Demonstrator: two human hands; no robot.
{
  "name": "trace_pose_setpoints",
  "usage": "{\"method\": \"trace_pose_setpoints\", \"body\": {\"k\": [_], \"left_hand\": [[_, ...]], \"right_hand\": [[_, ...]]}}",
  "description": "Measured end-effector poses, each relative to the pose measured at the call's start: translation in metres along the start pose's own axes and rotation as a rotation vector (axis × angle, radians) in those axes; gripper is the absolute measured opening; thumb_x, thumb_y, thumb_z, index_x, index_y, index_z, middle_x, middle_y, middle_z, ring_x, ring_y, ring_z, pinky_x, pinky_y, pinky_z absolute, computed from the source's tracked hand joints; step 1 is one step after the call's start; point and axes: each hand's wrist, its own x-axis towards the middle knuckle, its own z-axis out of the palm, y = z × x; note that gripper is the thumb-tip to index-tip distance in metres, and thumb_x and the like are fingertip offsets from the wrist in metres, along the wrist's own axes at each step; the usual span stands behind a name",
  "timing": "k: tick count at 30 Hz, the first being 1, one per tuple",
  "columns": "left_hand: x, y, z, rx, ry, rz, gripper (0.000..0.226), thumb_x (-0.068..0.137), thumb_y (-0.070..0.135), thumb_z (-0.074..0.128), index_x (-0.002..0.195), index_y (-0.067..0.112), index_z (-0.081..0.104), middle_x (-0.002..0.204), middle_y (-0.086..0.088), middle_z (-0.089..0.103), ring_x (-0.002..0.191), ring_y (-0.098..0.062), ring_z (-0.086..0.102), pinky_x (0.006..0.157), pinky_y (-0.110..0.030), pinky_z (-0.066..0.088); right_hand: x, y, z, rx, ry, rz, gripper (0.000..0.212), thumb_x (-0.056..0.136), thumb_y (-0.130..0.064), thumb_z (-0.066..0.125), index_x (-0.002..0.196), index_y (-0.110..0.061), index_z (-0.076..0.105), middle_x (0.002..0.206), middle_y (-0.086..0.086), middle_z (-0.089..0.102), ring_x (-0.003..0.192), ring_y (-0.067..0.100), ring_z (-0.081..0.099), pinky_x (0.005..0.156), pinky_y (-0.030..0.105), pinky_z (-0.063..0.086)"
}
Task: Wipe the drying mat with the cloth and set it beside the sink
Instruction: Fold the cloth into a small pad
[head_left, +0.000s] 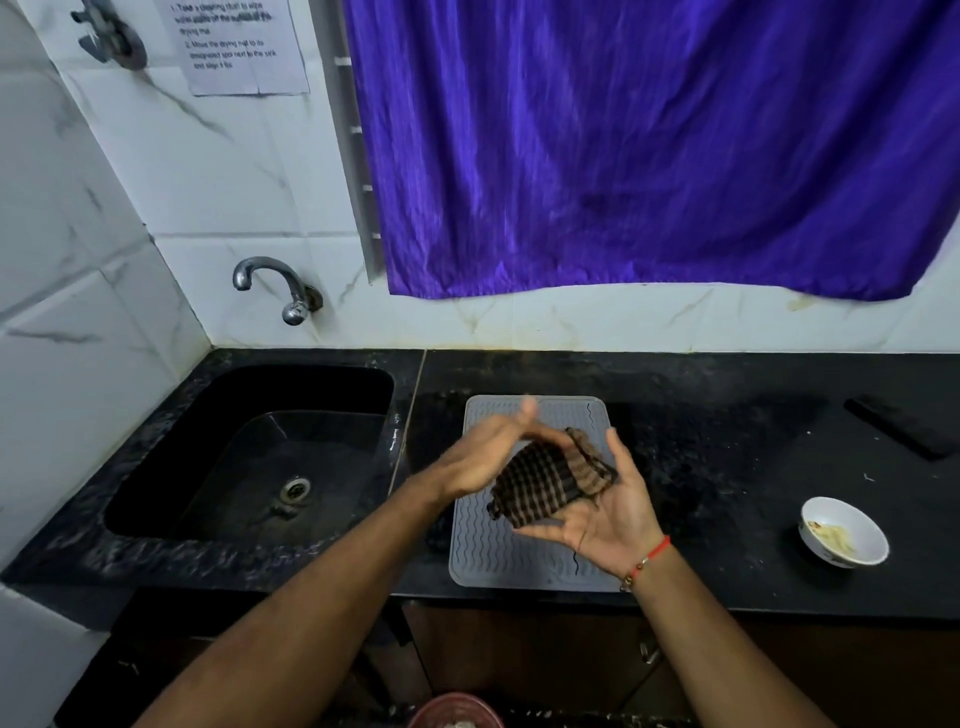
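A grey ribbed drying mat (485, 545) lies flat on the black counter, just right of the sink (249, 457). Above the mat I hold a folded brown-and-black checked cloth (545, 480). It rests on the upturned palm of my right hand (608, 514), whose fingers are spread under it. My left hand (488, 452) lies flat on top of the cloth's left part, fingers stretched toward the wall, slightly blurred. Both hands hover over the mat's middle and hide part of it.
A tap (280, 291) sticks out of the tiled wall above the sink. A white bowl (841, 530) with food remains stands on the counter at the right. A dark flat object (904, 426) lies far right. A purple curtain (649, 145) hangs behind.
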Motion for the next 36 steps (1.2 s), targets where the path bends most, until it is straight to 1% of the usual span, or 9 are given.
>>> {"method": "trace_pose_setpoints", "body": {"k": [4, 7, 9, 12, 16, 24, 27, 31, 36], "left_hand": [[-0.002, -0.031, -0.003, -0.284, 0.506, -0.340, 0.070, 0.085, 0.080, 0.031, 0.113, 0.029, 0.069, 0.123, 0.003, 0.068, 0.118, -0.021, 0.061, 0.092, -0.035, 0.044], [-0.015, -0.052, -0.001, -0.747, 0.170, -0.712, 0.100, 0.071, 0.093, 0.041, 0.133, 0.015, 0.051, 0.134, -0.012, 0.058, 0.121, -0.039, 0.058, 0.095, -0.052, 0.049], [-0.024, -0.054, 0.007, -1.029, -0.050, -0.687, 0.107, 0.074, 0.090, 0.046, 0.140, 0.006, 0.048, 0.138, -0.020, 0.057, 0.126, -0.042, 0.055, 0.101, -0.056, 0.046], [-0.022, -0.041, 0.013, -1.232, 0.069, -0.539, 0.077, 0.089, 0.063, 0.060, 0.138, 0.005, 0.054, 0.137, -0.023, 0.058, 0.125, -0.038, 0.058, 0.101, -0.052, 0.048], [-0.016, -0.035, 0.003, -1.090, 0.357, -0.392, 0.050, 0.090, 0.028, 0.070, 0.132, 0.003, 0.059, 0.128, -0.016, 0.066, 0.110, -0.026, 0.067, 0.089, -0.041, 0.056], [-0.018, -0.021, -0.013, -0.834, 0.384, -0.317, 0.024, 0.099, 0.028, 0.059, 0.120, 0.018, 0.062, 0.118, -0.007, 0.071, 0.109, -0.022, 0.067, 0.082, -0.043, 0.057], [-0.017, -0.016, -0.016, -0.679, 0.324, -0.323, 0.018, 0.101, 0.036, 0.054, 0.111, 0.024, 0.062, 0.107, -0.001, 0.072, 0.100, -0.020, 0.068, 0.078, -0.044, 0.056], [-0.019, -0.012, -0.018, -0.656, 0.165, -0.360, 0.029, 0.101, 0.040, 0.052, 0.117, 0.018, 0.063, 0.111, -0.002, 0.072, 0.104, -0.020, 0.068, 0.092, -0.047, 0.053], [-0.020, -0.029, -0.021, -0.570, 0.180, -0.345, 0.028, 0.103, 0.029, 0.050, 0.120, 0.012, 0.064, 0.119, -0.007, 0.071, 0.113, -0.021, 0.065, 0.097, -0.035, 0.051]], "right_hand": [[-0.003, -0.002, -0.003, 0.000, 0.022, -0.092, 0.050, 0.095, -0.037, 0.050, 0.136, -0.009, 0.051, 0.134, 0.023, 0.055, 0.122, 0.045, 0.052, 0.102, 0.072, 0.030], [-0.005, 0.001, -0.001, 0.014, -0.042, -0.139, 0.043, 0.099, -0.032, 0.042, 0.134, -0.009, 0.053, 0.136, 0.022, 0.053, 0.127, 0.044, 0.047, 0.105, 0.069, 0.028], [-0.003, 0.007, 0.002, -0.002, -0.075, -0.145, 0.047, 0.099, -0.034, 0.038, 0.138, -0.008, 0.048, 0.140, 0.022, 0.049, 0.130, 0.042, 0.045, 0.107, 0.067, 0.028], [0.002, 0.012, 0.003, -0.054, -0.070, -0.143, 0.048, 0.100, -0.033, 0.036, 0.141, -0.009, 0.043, 0.143, 0.020, 0.046, 0.133, 0.040, 0.042, 0.107, 0.069, 0.025], [0.004, 0.013, -0.004, -0.169, 0.004, -0.203, 0.043, 0.100, -0.034, 0.040, 0.136, -0.014, 0.050, 0.137, 0.017, 0.053, 0.128, 0.039, 0.048, 0.103, 0.070, 0.031], [0.013, 0.021, -0.020, -0.681, 0.463, -0.317, 0.079, 0.073, -0.064, 0.068, 0.140, -0.031, 0.043, 0.142, -0.004, 0.049, 0.124, 0.015, 0.050, 0.095, 0.034, 0.046], [0.014, 0.021, -0.012, -0.686, 0.360, -0.432, 0.071, 0.078, -0.057, 0.067, 0.140, -0.033, 0.043, 0.146, -0.010, 0.043, 0.130, 0.008, 0.044, 0.108, 0.035, 0.037], [0.014, 0.023, 0.002, -0.574, 0.126, -0.283, 0.045, 0.092, -0.046, 0.057, 0.129, -0.020, 0.058, 0.130, 0.007, 0.062, 0.121, 0.021, 0.058, 0.103, 0.047, 0.044], [0.016, 0.030, 0.004, -0.514, 0.166, -0.253, 0.035, 0.093, -0.023, 0.060, 0.121, -0.003, 0.062, 0.119, 0.017, 0.066, 0.115, 0.030, 0.061, 0.104, 0.050, 0.043]]}}
